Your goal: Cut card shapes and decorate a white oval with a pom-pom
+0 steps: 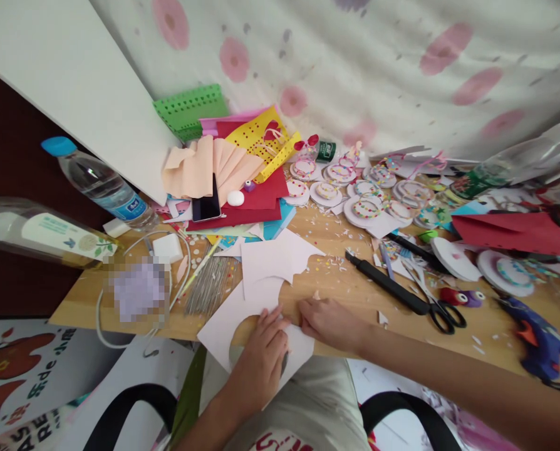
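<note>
My left hand (264,347) lies with its fingers stretched out across a sheet of white paper (217,322) at the table's front edge. A rounded opening in that sheet shows bare wood; the part under my palm is hidden. My right hand (329,322) rests on the wood beside the sheet's right edge, fingers curled together. Whatever they hold, if anything, is hidden. Just beyond my hands lie white paper offcuts (267,257) with curved cut edges. To the right are a black-handled craft knife (388,285) and scissors (433,297).
Beaded rings on white discs (367,208) crowd the back right. A blue glue gun (538,335) is at far right, red paper (519,232) behind it. On the left stand a water bottle (106,181), a white cable (100,319) and thin wires (208,285). A phone (207,205) lies behind.
</note>
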### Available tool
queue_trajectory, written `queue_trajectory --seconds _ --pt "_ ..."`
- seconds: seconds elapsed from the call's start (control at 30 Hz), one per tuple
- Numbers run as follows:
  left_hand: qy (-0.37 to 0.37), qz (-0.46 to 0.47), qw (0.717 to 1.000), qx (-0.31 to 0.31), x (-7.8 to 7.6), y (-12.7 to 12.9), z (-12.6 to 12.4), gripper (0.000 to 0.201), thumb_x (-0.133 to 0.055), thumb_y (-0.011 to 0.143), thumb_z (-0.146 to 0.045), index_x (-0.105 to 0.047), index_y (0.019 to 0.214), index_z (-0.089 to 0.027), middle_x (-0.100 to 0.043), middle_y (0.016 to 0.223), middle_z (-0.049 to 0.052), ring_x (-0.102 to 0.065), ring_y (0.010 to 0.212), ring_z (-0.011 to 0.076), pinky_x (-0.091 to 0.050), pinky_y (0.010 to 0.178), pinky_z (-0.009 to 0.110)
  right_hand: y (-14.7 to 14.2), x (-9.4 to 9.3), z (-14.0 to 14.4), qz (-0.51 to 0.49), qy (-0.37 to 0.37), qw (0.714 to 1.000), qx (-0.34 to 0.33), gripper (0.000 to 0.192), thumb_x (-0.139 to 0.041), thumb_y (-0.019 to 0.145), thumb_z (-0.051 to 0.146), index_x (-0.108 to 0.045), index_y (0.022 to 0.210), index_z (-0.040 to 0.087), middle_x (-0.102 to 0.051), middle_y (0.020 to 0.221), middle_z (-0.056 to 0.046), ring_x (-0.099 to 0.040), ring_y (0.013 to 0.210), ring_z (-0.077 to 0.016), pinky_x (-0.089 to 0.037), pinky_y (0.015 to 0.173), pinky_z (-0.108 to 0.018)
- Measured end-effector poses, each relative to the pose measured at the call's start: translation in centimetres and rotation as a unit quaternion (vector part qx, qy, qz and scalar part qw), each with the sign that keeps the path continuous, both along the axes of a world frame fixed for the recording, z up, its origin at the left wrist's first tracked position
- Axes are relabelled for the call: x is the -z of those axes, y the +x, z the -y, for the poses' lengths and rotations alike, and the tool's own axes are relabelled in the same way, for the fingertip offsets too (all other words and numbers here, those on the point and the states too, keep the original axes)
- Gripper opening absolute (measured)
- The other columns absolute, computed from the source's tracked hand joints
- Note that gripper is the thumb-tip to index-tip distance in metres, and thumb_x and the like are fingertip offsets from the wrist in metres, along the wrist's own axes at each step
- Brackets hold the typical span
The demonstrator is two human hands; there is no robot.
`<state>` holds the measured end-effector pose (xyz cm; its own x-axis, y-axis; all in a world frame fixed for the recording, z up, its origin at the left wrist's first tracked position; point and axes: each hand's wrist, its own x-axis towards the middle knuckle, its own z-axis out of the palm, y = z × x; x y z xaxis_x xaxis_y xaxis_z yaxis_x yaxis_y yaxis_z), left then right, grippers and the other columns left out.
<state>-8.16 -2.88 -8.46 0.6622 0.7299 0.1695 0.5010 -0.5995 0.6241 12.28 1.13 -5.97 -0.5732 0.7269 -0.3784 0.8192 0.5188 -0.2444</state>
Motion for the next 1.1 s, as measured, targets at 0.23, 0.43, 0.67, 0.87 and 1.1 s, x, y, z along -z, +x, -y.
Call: queue_trajectory --seconds 0.23,0.43,0.67,0.87,1.1 --pt "-0.005 -0.009 1.000 0.003 -0.4 0.1 0.0 0.026 -0.032 0.093 -0.003 -0.053 0.101 -0.016 -0.060 0.127 0.014 -0.039 0.139 0.0244 -0.034 0.116 0.057 0.1 -0.4 0.0 -0.015 -0.006 1.000 0.024 0.010 -0.053 0.089 0.013 -0.062 0.090 0.011 -0.069 0.084 -0.009 -0.064 0.071 -0.0188 -0.040 0.061 -0.027" --pt "-0.008 -0.014 1.000 0.005 -0.4 0.2 0.0 0.026 -0.033 0.092 -0.003 -0.052 0.103 -0.016 -0.059 0.129 0.014 -0.037 0.140 0.0233 -0.034 0.116 0.056 0.8 0.4 -0.1 -0.049 -0.006 0.998 0.027 0.013 -0.047 0.087 0.011 -0.061 0.087 0.012 -0.068 0.080 -0.008 -0.062 0.068 -0.0168 -0.037 0.059 -0.026" --pt "-0.019 -0.018 1.000 -0.005 -0.6 0.2 0.0 0.027 -0.032 0.093 -0.004 -0.055 0.101 -0.016 -0.059 0.130 0.013 -0.039 0.139 0.0224 -0.034 0.117 0.053 2.0 1.3 0.1 -0.106 -0.009 0.994 -0.001 0.012 -0.047 0.087 0.010 -0.057 0.084 0.014 -0.066 0.079 -0.005 -0.059 0.068 -0.0143 -0.035 0.061 -0.025" --pt "-0.023 -0.017 1.000 -0.009 -0.9 0.3 -0.1 0.027 -0.035 0.093 -0.005 -0.057 0.104 -0.016 -0.058 0.133 0.013 -0.040 0.138 0.0232 -0.034 0.116 0.054 3.1 0.5 0.4 -0.085 0.020 0.995 0.051 0.022 -0.042 0.097 0.022 -0.057 0.084 0.015 -0.065 0.079 -0.005 -0.060 0.065 -0.0153 -0.033 0.059 -0.027" --pt "-0.024 -0.010 1.000 -0.009 -0.8 0.2 -0.1 0.028 -0.036 0.092 -0.006 -0.057 0.107 -0.016 -0.057 0.135 0.012 -0.040 0.138 0.0227 -0.033 0.118 0.052 1.8 -1.3 -1.0 0.008 -0.009 0.999 0.031 0.031 -0.050 0.096 0.043 -0.063 0.090 0.015 -0.071 0.082 -0.009 -0.068 0.073 -0.0220 -0.036 0.055 -0.028"
